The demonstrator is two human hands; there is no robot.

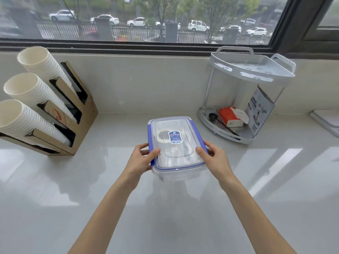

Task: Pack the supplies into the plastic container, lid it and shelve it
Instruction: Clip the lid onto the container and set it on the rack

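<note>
Both hands, left [142, 158] and right [212, 155], grip the lidded box [176, 149]. Packing looks done; next, carry it to the shelf [252, 69] up right.

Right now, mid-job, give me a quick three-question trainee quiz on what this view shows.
1. True or false: the lid is on the plastic container.
2. Which hands hold the container: A) left hand only, B) right hand only, C) both?
3. Which tier of the corner shelf holds the red tissue pack?

Key: 1 true; 2 C; 3 bottom.
</note>
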